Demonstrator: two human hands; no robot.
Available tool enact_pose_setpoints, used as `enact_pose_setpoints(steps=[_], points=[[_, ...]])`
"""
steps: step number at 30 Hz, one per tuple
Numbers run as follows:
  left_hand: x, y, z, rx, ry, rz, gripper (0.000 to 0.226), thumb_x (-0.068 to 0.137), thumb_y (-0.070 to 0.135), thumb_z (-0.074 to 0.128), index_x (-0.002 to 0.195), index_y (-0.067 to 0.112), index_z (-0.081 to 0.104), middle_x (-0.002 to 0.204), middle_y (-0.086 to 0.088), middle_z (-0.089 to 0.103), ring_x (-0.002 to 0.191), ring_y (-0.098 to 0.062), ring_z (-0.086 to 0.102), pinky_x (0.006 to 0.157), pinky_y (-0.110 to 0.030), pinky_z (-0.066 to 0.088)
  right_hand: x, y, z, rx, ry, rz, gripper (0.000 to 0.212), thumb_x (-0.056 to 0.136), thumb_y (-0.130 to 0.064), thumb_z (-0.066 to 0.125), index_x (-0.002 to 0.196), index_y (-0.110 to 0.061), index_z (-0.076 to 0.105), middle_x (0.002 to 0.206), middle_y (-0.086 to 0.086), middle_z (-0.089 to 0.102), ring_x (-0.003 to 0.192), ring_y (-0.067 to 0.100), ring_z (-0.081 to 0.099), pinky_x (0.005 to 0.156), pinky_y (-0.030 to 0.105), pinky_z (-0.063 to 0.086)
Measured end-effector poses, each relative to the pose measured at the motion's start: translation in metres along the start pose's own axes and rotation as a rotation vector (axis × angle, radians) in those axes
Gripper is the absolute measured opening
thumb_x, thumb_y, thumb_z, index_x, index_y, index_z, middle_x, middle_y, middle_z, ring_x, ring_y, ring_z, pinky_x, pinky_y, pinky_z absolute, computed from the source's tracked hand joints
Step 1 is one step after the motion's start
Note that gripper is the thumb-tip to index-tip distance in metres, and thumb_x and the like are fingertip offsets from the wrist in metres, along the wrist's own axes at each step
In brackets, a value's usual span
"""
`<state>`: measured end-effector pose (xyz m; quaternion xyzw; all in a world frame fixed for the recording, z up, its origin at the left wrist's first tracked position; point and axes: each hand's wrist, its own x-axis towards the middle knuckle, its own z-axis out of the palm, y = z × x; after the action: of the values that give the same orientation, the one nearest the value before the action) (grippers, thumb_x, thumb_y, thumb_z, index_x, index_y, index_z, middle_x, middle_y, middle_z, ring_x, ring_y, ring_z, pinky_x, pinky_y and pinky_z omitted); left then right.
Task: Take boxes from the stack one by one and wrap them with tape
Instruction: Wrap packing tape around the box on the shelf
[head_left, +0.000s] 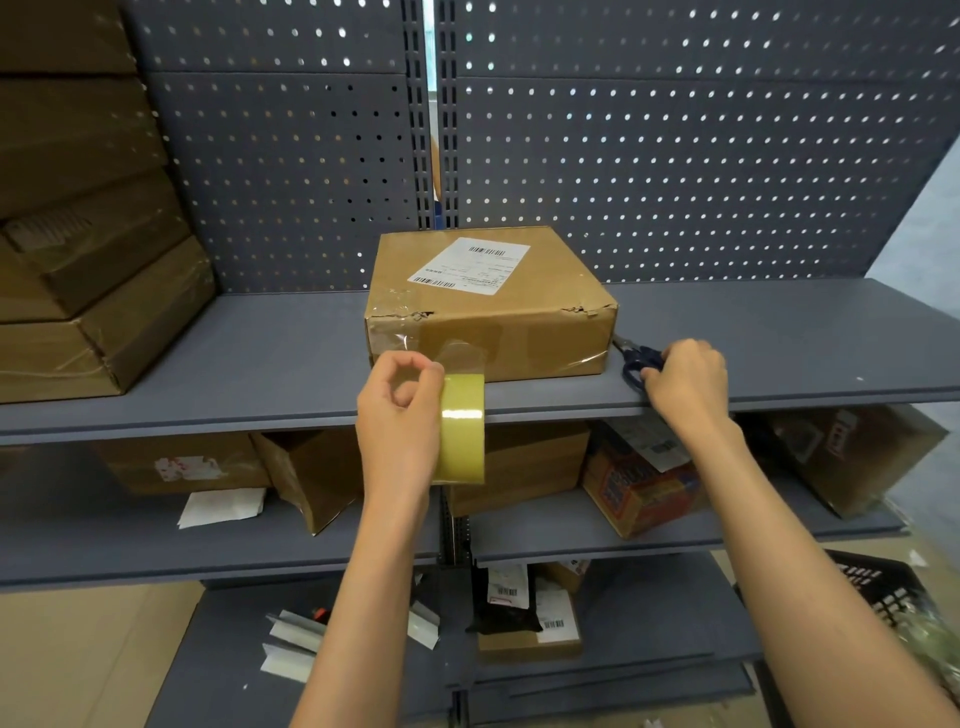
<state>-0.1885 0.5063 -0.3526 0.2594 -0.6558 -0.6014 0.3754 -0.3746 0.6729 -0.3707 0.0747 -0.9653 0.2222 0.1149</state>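
We see a cardboard box (491, 301) resting on the upper grey shelf (260, 374), near its front edge and before the pegboard back panel (675, 156). A white shipping label (470, 266) lies on the box top, and both front top corners of the box are torn. Clear tape already covers part of the front face. Our left hand (400, 415) holds a roll of yellowish tape (462, 428) upright just in front of the box, the thumb and fingers curled through and around the roll; a strip of tape (460, 356) runs from the roll up to the box front. Our right hand (683, 379) rests at the shelf edge to the right of the box, its fingers curled onto the dark blue handles of a pair of scissors (636, 358), whose blades point toward the right front corner of the box. At far left on the same shelf stands a stack of boxes (88, 249), several bound in clear tape. On the shelf below we note further cardboard boxes (519, 462), a colourful printed carton (639, 488) and a loose sheet of paper (221, 506). On the lowest shelf lie a small labelled parcel (524, 618) and some white brackets (291, 644). A black crate (883, 587) sits at lower right.
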Motion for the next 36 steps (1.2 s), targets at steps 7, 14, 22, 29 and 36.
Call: enact_pose_setpoints(steps=[7,14,22,29,36], points=[[-0.001,0.002,0.003,-0.036,-0.016,-0.042,0.013,0.094,0.017,0.056,0.082,0.02,0.056,0.041,0.018,0.044,0.042,0.003,0.039,0.041,-0.007,0.028,-0.006,-0.005,-0.006,0.029,-0.041,-0.001,0.024,0.096,-0.011,0.051,0.106,0.008,0.06,0.119,0.027,0.051,0.112,0.042,0.044,0.087,0.04,0.038],[-0.003,0.004,0.006,-0.064,-0.028,-0.057,0.016,0.094,0.016,0.057,0.078,0.021,0.057,0.042,0.019,0.045,0.044,0.005,0.04,0.043,-0.005,0.031,-0.025,-0.054,-0.04,0.718,0.007,-0.39,0.011,0.09,-0.016,0.063,0.098,-0.015,0.071,0.096,-0.001,0.069,0.091,0.009,0.062,0.082,0.019,0.049],[-0.006,0.004,0.002,-0.051,-0.078,-0.02,0.012,0.092,0.016,0.059,0.08,0.018,0.058,0.058,0.006,0.048,0.05,-0.002,0.038,0.045,-0.011,0.032,-0.049,-0.096,-0.035,0.799,-0.482,-0.72,0.017,0.091,-0.02,0.062,0.105,-0.029,0.068,0.103,-0.009,0.061,0.093,0.001,0.058,0.089,0.017,0.046],[-0.007,0.003,0.0,-0.045,-0.106,0.0,0.014,0.093,0.017,0.059,0.079,0.019,0.056,0.053,0.01,0.047,0.046,0.0,0.036,0.043,-0.011,0.029,-0.049,-0.096,-0.023,0.705,-0.469,-0.721,0.016,0.09,-0.025,0.063,0.104,-0.027,0.07,0.104,-0.005,0.063,0.092,-0.003,0.056,0.087,0.014,0.045],[-0.006,0.003,0.001,-0.042,-0.113,-0.017,0.013,0.093,0.018,0.059,0.08,0.02,0.057,0.059,-0.001,0.049,0.046,-0.001,0.038,0.043,-0.011,0.031,-0.051,-0.097,-0.019,0.726,-0.434,-0.693,0.013,0.089,-0.025,0.065,0.098,-0.02,0.073,0.095,-0.009,0.068,0.088,-0.003,0.059,0.08,0.01,0.045]])
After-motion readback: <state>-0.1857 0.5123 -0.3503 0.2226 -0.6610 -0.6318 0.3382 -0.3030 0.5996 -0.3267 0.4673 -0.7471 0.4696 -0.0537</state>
